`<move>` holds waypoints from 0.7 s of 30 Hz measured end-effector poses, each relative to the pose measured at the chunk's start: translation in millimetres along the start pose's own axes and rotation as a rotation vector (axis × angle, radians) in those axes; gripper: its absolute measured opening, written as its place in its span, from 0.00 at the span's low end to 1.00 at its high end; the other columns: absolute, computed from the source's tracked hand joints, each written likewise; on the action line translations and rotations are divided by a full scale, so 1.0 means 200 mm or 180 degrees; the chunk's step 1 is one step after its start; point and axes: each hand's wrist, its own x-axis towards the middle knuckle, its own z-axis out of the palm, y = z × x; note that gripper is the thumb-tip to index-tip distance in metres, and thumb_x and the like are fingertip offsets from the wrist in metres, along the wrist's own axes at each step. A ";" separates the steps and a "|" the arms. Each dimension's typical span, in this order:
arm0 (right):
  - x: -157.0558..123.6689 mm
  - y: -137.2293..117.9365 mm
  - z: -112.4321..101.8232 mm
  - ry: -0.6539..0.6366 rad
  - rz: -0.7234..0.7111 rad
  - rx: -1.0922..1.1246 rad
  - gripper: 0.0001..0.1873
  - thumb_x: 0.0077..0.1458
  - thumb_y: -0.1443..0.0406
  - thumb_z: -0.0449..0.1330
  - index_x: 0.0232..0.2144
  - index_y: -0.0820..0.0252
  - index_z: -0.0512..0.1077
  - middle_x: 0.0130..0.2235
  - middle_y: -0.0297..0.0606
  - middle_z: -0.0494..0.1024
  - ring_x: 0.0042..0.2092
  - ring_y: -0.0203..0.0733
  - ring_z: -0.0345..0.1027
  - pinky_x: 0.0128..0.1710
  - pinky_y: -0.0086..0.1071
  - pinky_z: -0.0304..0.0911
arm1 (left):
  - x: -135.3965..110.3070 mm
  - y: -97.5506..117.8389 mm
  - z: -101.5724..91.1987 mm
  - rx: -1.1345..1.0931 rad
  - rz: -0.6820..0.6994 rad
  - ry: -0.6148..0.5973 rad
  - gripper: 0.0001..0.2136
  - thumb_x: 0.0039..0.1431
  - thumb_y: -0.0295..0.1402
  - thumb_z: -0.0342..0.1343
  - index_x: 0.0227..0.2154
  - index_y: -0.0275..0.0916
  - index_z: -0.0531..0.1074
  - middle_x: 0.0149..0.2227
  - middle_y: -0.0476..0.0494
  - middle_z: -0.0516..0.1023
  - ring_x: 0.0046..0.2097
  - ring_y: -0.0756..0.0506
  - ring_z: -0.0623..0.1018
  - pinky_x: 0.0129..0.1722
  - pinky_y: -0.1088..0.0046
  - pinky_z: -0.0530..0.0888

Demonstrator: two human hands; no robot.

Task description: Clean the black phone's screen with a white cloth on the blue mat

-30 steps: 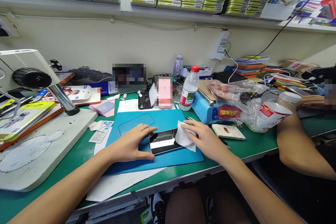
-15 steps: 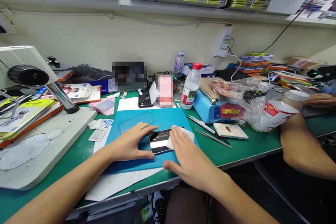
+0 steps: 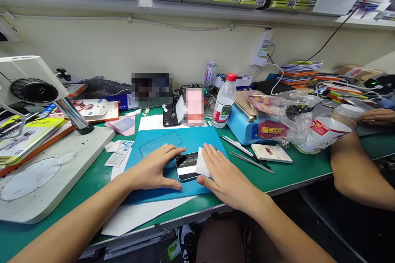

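A smartphone (image 3: 187, 166) with a dark, glossy, reflecting face lies flat on a blue mat (image 3: 197, 135). My left hand (image 3: 156, 168) has its thumb and forefinger spread around the phone's left end, bracing it at the edges. Under the flat, close-set fingers of my right hand (image 3: 220, 172) is a white wipe (image 3: 202, 165), pressed on the right part of the phone. That hand covers the phone's right end. Just behind my left hand, a clear screen protector with a dark outline (image 3: 162, 144) lies on the mat.
Tweezers (image 3: 253, 162) and a small white box (image 3: 271, 153) lie right of the mat. Behind them stand a red-capped bottle (image 3: 224, 102) and a blue device (image 3: 242, 125). A microscope stand (image 3: 40, 176) fills the left. Another person's arm (image 3: 354, 168) rests at right.
My right hand has shifted slightly, its thumb now closer to the phone, and more of the wipe shows left of the fingers. My left hand keeps its place.
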 end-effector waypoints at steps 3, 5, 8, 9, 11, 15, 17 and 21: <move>0.03 0.03 -0.01 0.0021 0.0161 -0.0061 0.54 0.65 0.36 0.37 0.73 0.77 0.43 0.76 0.57 0.36 0.76 0.55 0.28 0.74 0.52 0.36 | 0.00 0.01 -0.01 -0.0008 0.0023 0.0004 0.44 0.55 0.58 0.66 0.69 0.46 0.57 0.60 0.37 0.70 0.60 0.35 0.70 0.61 0.55 0.69; 0.05 0.03 -0.01 -0.0014 0.0232 -0.0047 0.55 0.65 0.35 0.37 0.74 0.76 0.42 0.76 0.56 0.34 0.76 0.55 0.25 0.74 0.53 0.35 | 0.00 0.01 -0.01 -0.0061 0.0009 0.0033 0.46 0.54 0.62 0.63 0.69 0.45 0.57 0.60 0.36 0.70 0.60 0.34 0.70 0.61 0.54 0.68; 0.10 0.00 -0.03 -0.0096 0.0238 0.0073 0.58 0.63 0.33 0.38 0.74 0.78 0.41 0.76 0.57 0.32 0.76 0.57 0.23 0.74 0.54 0.33 | 0.00 0.00 -0.01 -0.0279 0.0011 0.0193 0.44 0.60 0.68 0.50 0.70 0.43 0.55 0.61 0.35 0.70 0.59 0.34 0.70 0.60 0.52 0.67; 0.12 -0.02 -0.04 -0.0119 0.0223 0.0131 0.60 0.62 0.32 0.38 0.73 0.78 0.41 0.75 0.57 0.32 0.76 0.57 0.22 0.74 0.54 0.33 | 0.00 0.00 -0.01 -0.0356 0.0036 0.0293 0.43 0.63 0.68 0.43 0.70 0.43 0.54 0.61 0.35 0.70 0.59 0.34 0.70 0.60 0.52 0.67; 0.16 -0.07 -0.04 -0.0168 0.0154 0.0262 0.61 0.60 0.31 0.40 0.74 0.77 0.40 0.75 0.57 0.31 0.76 0.58 0.21 0.74 0.55 0.31 | -0.01 -0.01 -0.01 -0.0442 0.0083 0.0518 0.39 0.67 0.65 0.34 0.70 0.43 0.55 0.60 0.36 0.71 0.56 0.36 0.71 0.58 0.52 0.67; 0.22 -0.21 -0.01 -0.0286 -0.0173 0.0507 0.62 0.60 0.32 0.45 0.74 0.77 0.39 0.75 0.55 0.30 0.76 0.58 0.19 0.74 0.53 0.29 | -0.01 -0.03 0.00 -0.0486 0.0070 0.0869 0.36 0.70 0.61 0.30 0.69 0.44 0.56 0.56 0.38 0.72 0.48 0.39 0.71 0.53 0.56 0.68; 0.22 -0.28 0.02 -0.0267 -0.0338 0.0601 0.63 0.59 0.32 0.47 0.73 0.79 0.39 0.75 0.58 0.30 0.76 0.59 0.19 0.74 0.53 0.28 | -0.01 -0.04 0.01 -0.0528 0.0054 0.0972 0.35 0.70 0.61 0.30 0.69 0.45 0.57 0.56 0.38 0.72 0.47 0.39 0.70 0.53 0.56 0.68; 0.15 -0.36 0.08 -0.0091 -0.0640 0.0675 0.64 0.58 0.31 0.47 0.73 0.79 0.40 0.75 0.62 0.33 0.76 0.59 0.22 0.75 0.51 0.28 | 0.00 -0.05 0.02 -0.0581 0.0017 0.0960 0.33 0.72 0.59 0.32 0.68 0.45 0.58 0.56 0.39 0.73 0.48 0.39 0.70 0.55 0.56 0.66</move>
